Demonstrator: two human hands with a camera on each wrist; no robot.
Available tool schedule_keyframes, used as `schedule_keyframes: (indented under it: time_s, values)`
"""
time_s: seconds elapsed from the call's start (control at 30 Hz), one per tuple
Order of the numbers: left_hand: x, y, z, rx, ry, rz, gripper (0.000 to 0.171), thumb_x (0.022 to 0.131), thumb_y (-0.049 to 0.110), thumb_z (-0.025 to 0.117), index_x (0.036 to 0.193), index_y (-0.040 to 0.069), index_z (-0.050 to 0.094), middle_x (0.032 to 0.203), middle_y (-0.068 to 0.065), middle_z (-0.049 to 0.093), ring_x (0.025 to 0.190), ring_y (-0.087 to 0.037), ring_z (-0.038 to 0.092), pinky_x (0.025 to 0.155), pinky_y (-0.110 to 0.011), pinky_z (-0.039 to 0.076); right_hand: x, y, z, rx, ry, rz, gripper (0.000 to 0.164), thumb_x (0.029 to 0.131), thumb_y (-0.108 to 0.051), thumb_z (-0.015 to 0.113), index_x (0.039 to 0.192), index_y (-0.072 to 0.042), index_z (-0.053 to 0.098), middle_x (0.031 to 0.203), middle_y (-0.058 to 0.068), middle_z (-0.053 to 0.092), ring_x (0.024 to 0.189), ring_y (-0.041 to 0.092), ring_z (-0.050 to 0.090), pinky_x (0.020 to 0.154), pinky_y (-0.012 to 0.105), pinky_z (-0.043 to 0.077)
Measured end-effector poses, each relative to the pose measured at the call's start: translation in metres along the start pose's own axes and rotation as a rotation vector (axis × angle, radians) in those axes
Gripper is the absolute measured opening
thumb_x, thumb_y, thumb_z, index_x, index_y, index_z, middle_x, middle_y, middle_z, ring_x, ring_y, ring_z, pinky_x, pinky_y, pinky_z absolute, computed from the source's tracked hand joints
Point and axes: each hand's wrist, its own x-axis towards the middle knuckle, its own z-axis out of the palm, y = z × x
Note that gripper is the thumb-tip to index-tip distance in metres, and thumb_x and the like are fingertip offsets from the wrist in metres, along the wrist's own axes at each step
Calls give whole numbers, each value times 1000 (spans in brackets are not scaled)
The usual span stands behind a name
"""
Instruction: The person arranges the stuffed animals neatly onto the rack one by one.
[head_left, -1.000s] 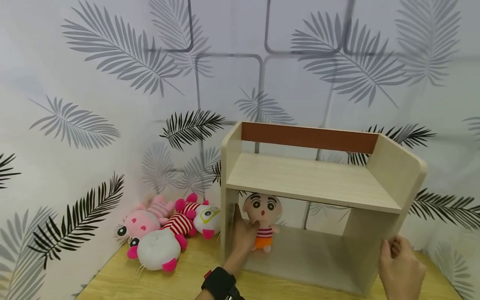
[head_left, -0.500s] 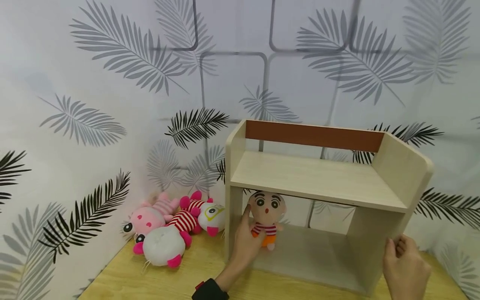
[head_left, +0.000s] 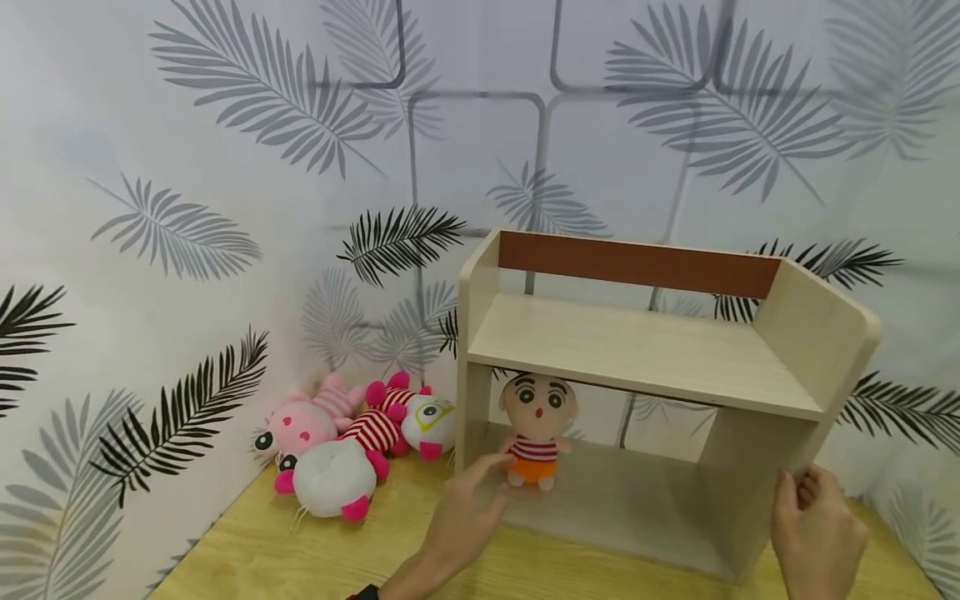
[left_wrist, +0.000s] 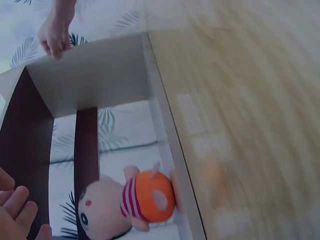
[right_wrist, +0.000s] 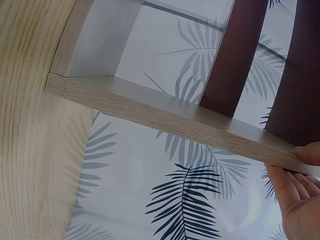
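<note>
A plush doll (head_left: 536, 451) with a round bald head, striped shirt and orange shorts sits upright in the lower left compartment of a small wooden shelf (head_left: 645, 343). My left hand (head_left: 467, 512) is beside and in front of it, fingers loosely extended and holding nothing. The left wrist view shows the same doll (left_wrist: 150, 196) apart from my fingers. On the other side, my right hand (head_left: 819, 527) grips the front edge of the shelf's right side panel; in the right wrist view its thumb and fingers lie on either face of that panel (right_wrist: 175, 122).
Left of the shelf lie several plush toys: a pink one (head_left: 302, 427), a white-headed one with a striped body (head_left: 333, 479), and another with yellow glasses (head_left: 427, 423). All rest on the wooden tabletop (head_left: 300, 558). Leaf-patterned wall covering (head_left: 225, 350) stands behind.
My left hand has let go of the doll and drawn back toward the front. The doll stays in the lower compartment. My right hand keeps its grip on the side panel.
</note>
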Motion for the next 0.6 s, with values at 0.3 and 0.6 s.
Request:
schedule_keyframes:
  time_s: [0.3, 0.6]
  values:
    - [-15, -27, -49, 148, 114, 7, 34, 82, -9, 70, 109, 12, 71, 104, 4, 73, 84, -5, 62, 73, -36, 56, -1, 0, -1, 8, 9, 7, 25, 93, -4, 61, 106, 17, 62, 96, 35, 66, 84, 52, 66, 61, -4, 21]
    - [-21, -52, -103, 370, 92, -142, 27, 84, -3, 71, 109, 8, 70, 103, -1, 71, 89, -18, 64, 77, -39, 53, -1, 0, -1, -14, 2, 12, 25, 93, -6, 61, 106, 16, 63, 95, 33, 67, 84, 49, 68, 60, -3, 21]
